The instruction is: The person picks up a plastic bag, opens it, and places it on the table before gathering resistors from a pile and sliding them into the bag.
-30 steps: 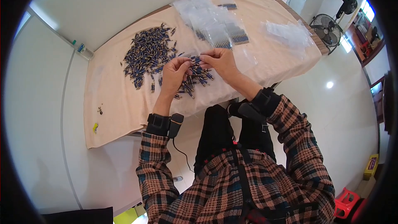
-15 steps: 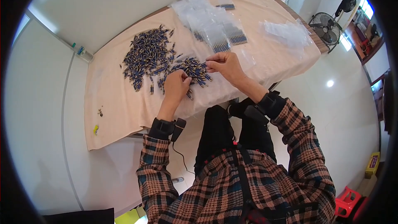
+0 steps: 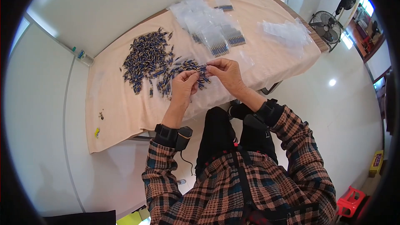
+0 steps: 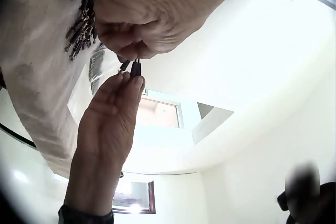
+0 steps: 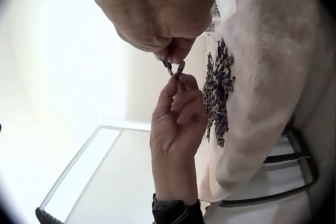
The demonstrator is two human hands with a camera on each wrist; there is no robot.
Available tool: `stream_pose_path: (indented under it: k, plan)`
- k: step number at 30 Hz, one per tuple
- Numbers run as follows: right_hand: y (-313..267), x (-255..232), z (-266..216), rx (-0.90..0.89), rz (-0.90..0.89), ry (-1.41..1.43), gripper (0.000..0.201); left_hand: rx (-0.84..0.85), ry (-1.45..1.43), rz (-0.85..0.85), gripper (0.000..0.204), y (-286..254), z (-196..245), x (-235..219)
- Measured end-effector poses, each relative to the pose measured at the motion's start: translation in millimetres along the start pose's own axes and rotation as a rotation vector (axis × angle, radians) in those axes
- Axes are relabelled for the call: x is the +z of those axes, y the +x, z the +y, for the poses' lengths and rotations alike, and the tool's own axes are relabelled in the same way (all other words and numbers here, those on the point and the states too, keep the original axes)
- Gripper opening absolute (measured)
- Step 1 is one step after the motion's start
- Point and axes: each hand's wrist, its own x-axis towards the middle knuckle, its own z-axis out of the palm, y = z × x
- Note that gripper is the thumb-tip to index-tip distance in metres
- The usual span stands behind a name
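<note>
My left hand [image 3: 183,86] and right hand [image 3: 226,73] meet fingertip to fingertip over the near, smaller pile of little dark blue and gold cylinders [image 3: 189,66]. Between them, two dark cylinders show in the left wrist view; the right thumb and fingers pinch the thicker cylinder [image 4: 135,69]. In the right wrist view, the left fingertips hold a gold-ended cylinder [image 5: 181,67] beside the other one [image 5: 167,66]. Part of each piece is hidden behind fingers. Left of the hands spreads a larger heap of the same cylinders [image 3: 146,60].
Clear plastic bags [image 3: 214,37] with rows of cylinders lie stacked at the table's back. Flat clear bags [image 3: 287,37] lie to the right. A beige cloth [image 3: 121,114] covers the table. Small bits [image 3: 101,114] and a yellow item [image 3: 97,132] sit near the left edge.
Half a second ago my left hand was down at the near pile, apart from the right. It has since come up and rightward to the right hand's fingertips, much as one second ago.
</note>
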Motion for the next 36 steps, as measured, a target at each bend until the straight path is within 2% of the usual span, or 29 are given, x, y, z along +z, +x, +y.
stream_pose_path:
  k: [3,8,11,20,28,36]
  plan:
    - [1.2,-3.5,2.1,-0.074,0.022,-0.059,0.014,0.022,-0.065,0.011,0.008,-0.8,-2.8,6.7]
    - [-0.8,-4.4,3.8,-0.097,0.024,-0.044,0.014,0.061,-0.102,0.040,0.008,-1.2,-3.8,10.3]
    - [-1.7,-6.4,2.3,-0.001,-0.026,0.025,0.014,0.059,-0.092,0.031,0.009,-1.6,-2.5,12.5]
    - [-1.2,-7.9,6.2,-0.056,-0.055,-0.098,0.017,0.083,-0.027,0.084,0.015,-3.2,-3.8,18.0]
    - [-7.1,-5.6,3.8,-0.009,-0.054,-0.184,0.018,0.091,-0.010,0.126,0.014,-1.6,-8.2,20.6]
    - [-15.3,5.1,8.0,0.056,0.077,0.118,0.018,0.111,0.057,0.183,0.011,0.4,-15.5,26.9]
